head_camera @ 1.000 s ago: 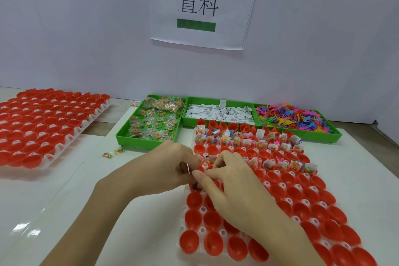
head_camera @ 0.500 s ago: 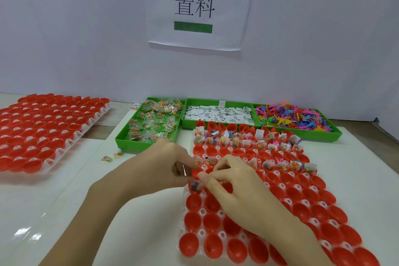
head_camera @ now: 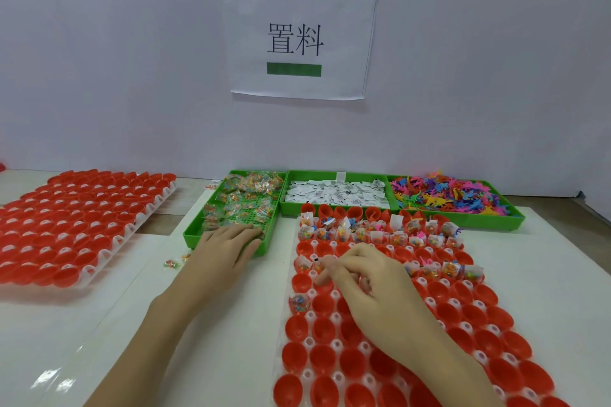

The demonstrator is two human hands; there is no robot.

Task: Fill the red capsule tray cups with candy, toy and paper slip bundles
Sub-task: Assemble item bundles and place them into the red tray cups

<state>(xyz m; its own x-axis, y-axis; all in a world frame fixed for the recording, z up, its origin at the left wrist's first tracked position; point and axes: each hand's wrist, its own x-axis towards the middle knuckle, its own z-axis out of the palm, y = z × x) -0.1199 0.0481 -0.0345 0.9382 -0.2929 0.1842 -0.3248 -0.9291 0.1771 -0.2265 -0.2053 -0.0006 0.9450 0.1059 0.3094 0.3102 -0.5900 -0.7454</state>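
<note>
The red capsule tray (head_camera: 496, 370) lies in front of me on the right. Its far rows hold several filled bundles (head_camera: 380, 235), and one more bundle (head_camera: 299, 302) sits in a cup at the left edge. My right hand (head_camera: 373, 294) hovers over the tray's left side with curled fingers. Its thumb and forefinger pinch a small bundle (head_camera: 315, 266) at a cup. My left hand (head_camera: 228, 248) reaches over the near edge of the green candy tray (head_camera: 195, 235), fingers straight and resting on the candy packets (head_camera: 244, 205).
A green tray of white paper slips (head_camera: 334, 196) and a green tray of coloured plastic toys (head_camera: 446, 195) stand behind the capsule tray. A second red capsule tray (head_camera: 72, 221) lies at the left. Loose candy packets (head_camera: 172, 263) lie on the white table.
My hands have parted. The left hand moved away from the capsule tray to the candy tray. The right hand stays over the cups. A bundle now sits in a left-edge cup.
</note>
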